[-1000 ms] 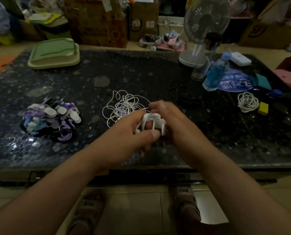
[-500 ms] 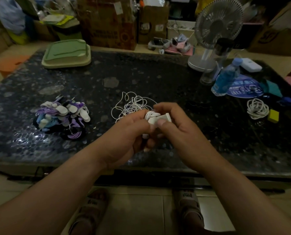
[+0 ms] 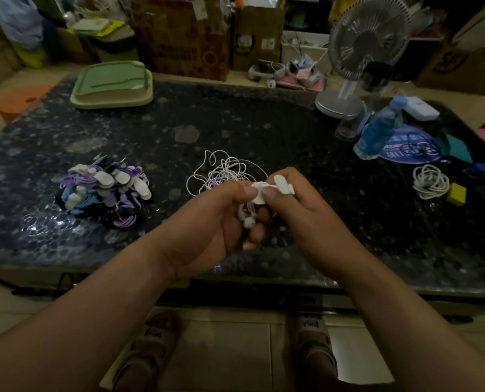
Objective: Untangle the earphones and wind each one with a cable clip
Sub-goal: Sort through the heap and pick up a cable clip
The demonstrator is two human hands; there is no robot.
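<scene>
At the left of the dark surface (image 3: pixel 264 131), a heap of clips and cords (image 3: pixel 105 190) in purple, blue, black and white is lying, too jumbled for me to count. Near the middle, one loose tangle of white earphones (image 3: pixel 224 171) is sitting just beyond the hands; how many sets are in it I cannot tell. The left hand (image 3: pixel 207 219) is curling its fingers round one wound bundle of white cable (image 3: pixel 249 215), with the thumb pressing on top and earbuds dangling below. Touching that bundle on its right side is one white clip (image 3: pixel 283 188), its long axis running out to the right and slightly away from the person. The right hand (image 3: pixel 300 216) is pinching it between thumb and forefinger, so it is the nearer hand to the clip. I'd guess the clip is being fastened over the winding, which calls for pushing it leftward toward the left thumb. Far right, one coil of white cable (image 3: pixel 430 182) is resting well apart.
</scene>
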